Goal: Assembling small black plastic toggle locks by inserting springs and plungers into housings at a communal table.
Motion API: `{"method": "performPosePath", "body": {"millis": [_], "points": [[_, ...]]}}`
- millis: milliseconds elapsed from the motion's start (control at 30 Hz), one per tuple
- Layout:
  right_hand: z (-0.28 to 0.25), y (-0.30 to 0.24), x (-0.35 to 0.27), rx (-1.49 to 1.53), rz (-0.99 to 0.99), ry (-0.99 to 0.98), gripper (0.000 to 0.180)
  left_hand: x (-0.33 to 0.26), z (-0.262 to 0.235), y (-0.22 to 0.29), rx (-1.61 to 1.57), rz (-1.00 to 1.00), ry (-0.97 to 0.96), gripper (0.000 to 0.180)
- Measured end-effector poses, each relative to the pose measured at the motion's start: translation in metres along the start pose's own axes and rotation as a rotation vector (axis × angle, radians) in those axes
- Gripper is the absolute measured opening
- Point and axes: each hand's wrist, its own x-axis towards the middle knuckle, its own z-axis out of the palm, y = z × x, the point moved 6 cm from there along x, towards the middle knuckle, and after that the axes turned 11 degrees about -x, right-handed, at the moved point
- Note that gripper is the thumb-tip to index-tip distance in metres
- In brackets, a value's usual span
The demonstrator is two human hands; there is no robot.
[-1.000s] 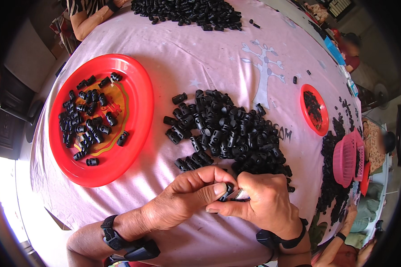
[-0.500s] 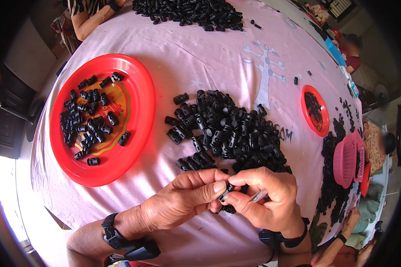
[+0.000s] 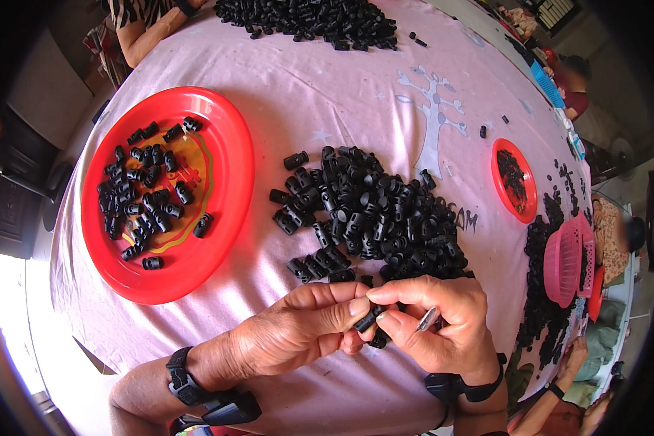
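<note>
Between the fingertips of both hands, low in the middle of the view, is a small black plastic cord lock (image 3: 368, 320). My left hand (image 3: 287, 330) pinches it from the left with thumb and fingers. Against its other side press the thumb and index finger of my right hand (image 3: 443, 323). A thin, flat metal tool (image 3: 429, 318) also sticks out of the right hand's grip; its full shape is hidden by the fingers. Just beyond my hands lies a heap of black cord locks (image 3: 378, 211). More cord locks lie scattered on a large red plate (image 3: 229, 232) to the left.
A pink cloth (image 3: 291, 94) covers the table. Another black heap (image 3: 309, 22) lies at the far edge near a person's arm (image 3: 152, 36). Along the right are a small red plate (image 3: 528, 200), a pink basket (image 3: 559, 265), a blue basket (image 3: 545, 83) and several people.
The cord lock has turned slightly between my fingertips. My right hand has shifted a little, and the metal tool sits at a different angle. The plate and heaps look the same.
</note>
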Motion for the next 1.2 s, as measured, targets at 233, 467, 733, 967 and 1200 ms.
{"method": "performPosePath", "body": {"millis": [233,467,733,967,1200], "points": [[-0.005,0.002,0.001,-0.038,0.056,0.074,0.011,0.001,0.007,0.015,0.139,0.154,0.063,0.035],[-0.004,0.000,0.002,-0.108,0.042,0.106,0.008,-0.004,0.003,0.021,0.328,0.328,0.043,0.021],[-0.006,0.001,0.000,-0.181,0.059,0.065,0.015,-0.005,0.009,0.023,0.329,0.456,0.039,0.015],[-0.002,-0.003,0.001,-0.138,0.000,0.123,0.013,-0.008,0.008,0.028,0.456,0.444,0.087,0.011],[-0.004,-0.007,0.004,-0.215,-0.040,0.120,0.016,-0.007,0.005,0.030,0.287,0.432,0.114,0.015]]}}
